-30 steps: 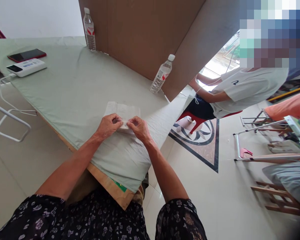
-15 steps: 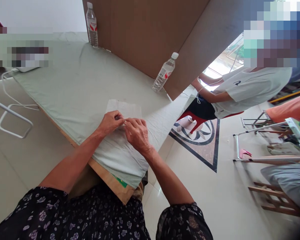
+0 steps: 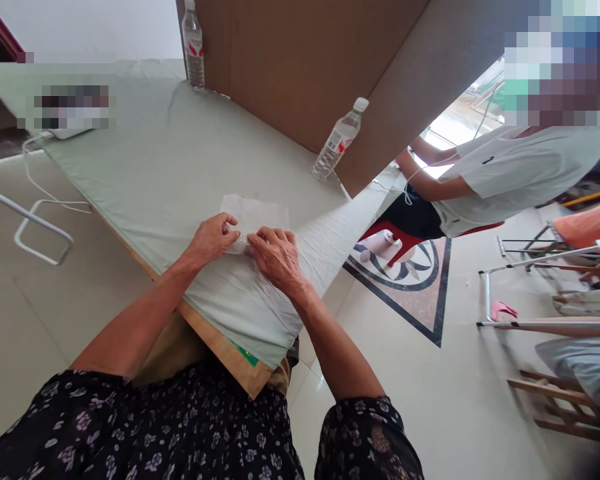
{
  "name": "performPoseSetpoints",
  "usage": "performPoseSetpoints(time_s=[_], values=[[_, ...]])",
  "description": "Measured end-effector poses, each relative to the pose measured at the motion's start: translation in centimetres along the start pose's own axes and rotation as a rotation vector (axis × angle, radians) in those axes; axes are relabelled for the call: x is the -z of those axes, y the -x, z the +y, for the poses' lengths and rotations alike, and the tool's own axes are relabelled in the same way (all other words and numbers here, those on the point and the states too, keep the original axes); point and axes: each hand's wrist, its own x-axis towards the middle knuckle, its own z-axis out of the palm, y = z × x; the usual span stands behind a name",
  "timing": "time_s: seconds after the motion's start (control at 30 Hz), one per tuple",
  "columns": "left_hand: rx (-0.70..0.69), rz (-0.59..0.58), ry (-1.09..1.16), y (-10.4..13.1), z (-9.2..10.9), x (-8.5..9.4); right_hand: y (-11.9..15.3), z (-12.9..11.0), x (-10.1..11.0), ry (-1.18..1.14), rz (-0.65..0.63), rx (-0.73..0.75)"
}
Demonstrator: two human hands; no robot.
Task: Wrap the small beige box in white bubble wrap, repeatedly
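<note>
A thin, whitish translucent sheet [image 3: 263,212] lies on the pale green tablecloth [image 3: 145,167] near the table's close corner. My left hand [image 3: 214,238] is at the sheet's left edge, its thumb and fingers curled in a pinch on that edge. On the near edge of the sheet rests my right hand [image 3: 276,257], fingers bent and pressed together at the tips. A small gap separates the two hands. Whether anything small sits under the right fingertips is hidden.
Two clear bottles, one upright [image 3: 194,50] and one tilted in view [image 3: 339,140], stand by a large brown cardboard panel [image 3: 290,67]. A white device with a cable [image 3: 75,123] lies at the far left. A person in a white shirt [image 3: 525,173] sits at right.
My hands, whose fingertips met before, have moved apart and lower onto the sheet. More of the sheet shows between them. The whole view has shifted slightly.
</note>
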Motion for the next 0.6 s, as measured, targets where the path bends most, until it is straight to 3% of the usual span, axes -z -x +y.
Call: performPoseSetpoints(time_s=[0.37,0.53,0.6], values=[[0.177,-0.016,-0.379,0.5,0.1,2.7,-0.2,0.5,-0.8,0.065,0.013,0.050],[0.362,-0.141,-0.204,0.2,0.1,3.1,-0.5,0.6,-1.0,0.071,0.027,0.077],[0.394,-0.139,-0.062,0.1,0.0,2.8,-0.6,0.7,-1.0,0.073,0.023,0.082]])
